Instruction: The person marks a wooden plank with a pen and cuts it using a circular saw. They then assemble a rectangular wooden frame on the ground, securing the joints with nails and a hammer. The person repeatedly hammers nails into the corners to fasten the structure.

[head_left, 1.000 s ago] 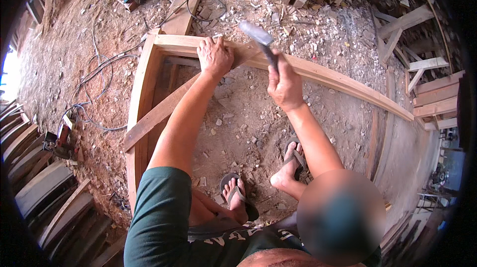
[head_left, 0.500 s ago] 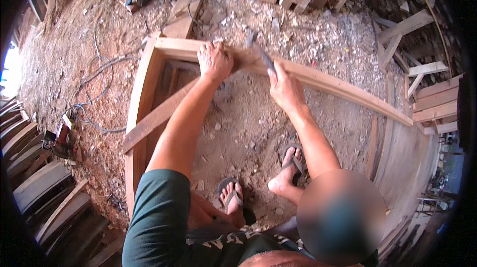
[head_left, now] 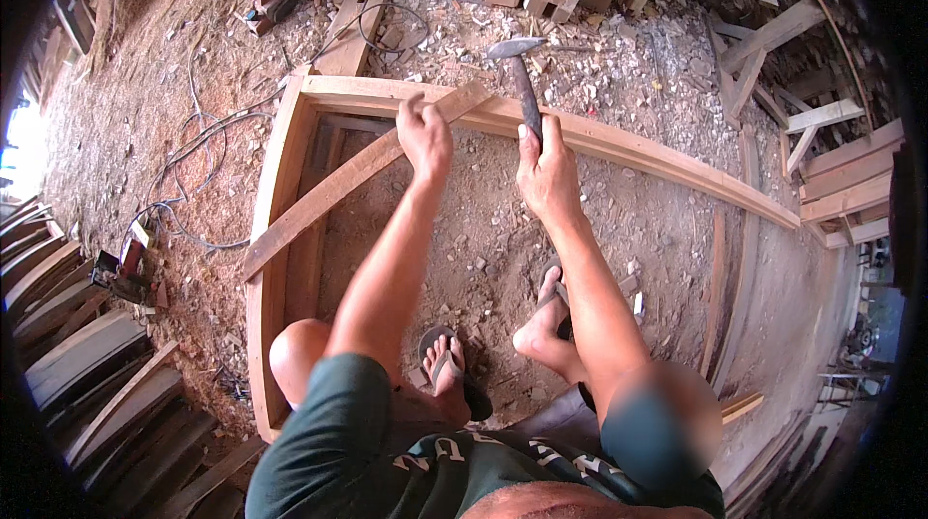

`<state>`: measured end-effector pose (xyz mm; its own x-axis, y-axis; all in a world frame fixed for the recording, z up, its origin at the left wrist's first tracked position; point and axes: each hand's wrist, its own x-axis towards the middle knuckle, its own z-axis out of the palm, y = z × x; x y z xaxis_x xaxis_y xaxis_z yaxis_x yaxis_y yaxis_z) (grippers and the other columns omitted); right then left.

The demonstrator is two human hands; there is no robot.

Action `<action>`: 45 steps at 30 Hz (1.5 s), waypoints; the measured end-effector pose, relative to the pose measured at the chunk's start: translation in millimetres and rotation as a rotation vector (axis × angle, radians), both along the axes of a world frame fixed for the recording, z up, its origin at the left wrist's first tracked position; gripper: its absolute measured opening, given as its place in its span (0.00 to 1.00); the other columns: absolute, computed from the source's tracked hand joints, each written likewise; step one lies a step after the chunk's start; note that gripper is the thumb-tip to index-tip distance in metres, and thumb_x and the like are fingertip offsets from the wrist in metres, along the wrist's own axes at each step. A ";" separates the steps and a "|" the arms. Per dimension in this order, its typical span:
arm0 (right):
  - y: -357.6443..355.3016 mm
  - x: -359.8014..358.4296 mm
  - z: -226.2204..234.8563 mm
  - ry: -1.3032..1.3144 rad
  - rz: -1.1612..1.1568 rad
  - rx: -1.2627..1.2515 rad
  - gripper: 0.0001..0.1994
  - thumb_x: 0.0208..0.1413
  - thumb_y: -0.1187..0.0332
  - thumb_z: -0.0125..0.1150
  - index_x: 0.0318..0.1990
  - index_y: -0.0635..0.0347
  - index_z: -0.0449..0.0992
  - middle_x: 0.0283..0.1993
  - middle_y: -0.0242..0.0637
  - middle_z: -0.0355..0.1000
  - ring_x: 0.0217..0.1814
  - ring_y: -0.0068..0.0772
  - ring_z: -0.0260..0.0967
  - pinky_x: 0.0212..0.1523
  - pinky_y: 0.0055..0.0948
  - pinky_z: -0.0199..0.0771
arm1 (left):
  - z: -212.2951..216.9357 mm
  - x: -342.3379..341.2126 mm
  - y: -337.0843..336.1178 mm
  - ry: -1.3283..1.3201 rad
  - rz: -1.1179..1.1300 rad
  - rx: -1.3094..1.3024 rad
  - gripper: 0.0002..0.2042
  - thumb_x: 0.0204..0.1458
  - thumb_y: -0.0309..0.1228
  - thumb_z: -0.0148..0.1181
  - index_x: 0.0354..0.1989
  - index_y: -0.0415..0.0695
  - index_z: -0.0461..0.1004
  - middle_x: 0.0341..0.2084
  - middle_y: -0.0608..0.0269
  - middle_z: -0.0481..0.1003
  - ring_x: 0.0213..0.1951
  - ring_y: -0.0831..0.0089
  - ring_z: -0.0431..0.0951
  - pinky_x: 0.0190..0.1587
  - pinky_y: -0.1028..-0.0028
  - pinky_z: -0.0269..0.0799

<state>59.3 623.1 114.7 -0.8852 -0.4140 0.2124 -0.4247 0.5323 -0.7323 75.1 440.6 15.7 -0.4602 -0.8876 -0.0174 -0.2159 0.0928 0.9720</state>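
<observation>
1. Head view: whatever the left hand (head_left: 425, 137) was pinching at the diagonal brace (head_left: 358, 176) was too small to make out; its fingers were curled shut.
2. One hammer (head_left: 523, 84) stood nearly upright above the wooden frame (head_left: 667, 157), head up, long axis running away from the person.
3. Right hand (head_left: 548, 176) was wrapped tight round its handle. Two hands, two sandalled feet.
</observation>
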 end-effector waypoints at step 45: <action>42.0 37.3 -54.2 -0.359 -0.115 -0.159 0.11 0.58 0.70 0.66 0.42 0.60 0.68 0.28 0.40 0.74 0.30 0.39 0.75 0.30 0.40 0.73 | -7.6 57.3 77.1 0.100 -0.344 0.307 0.07 0.58 0.30 0.68 0.38 0.39 0.81 0.28 0.71 0.79 0.29 0.82 0.72 0.34 0.77 0.68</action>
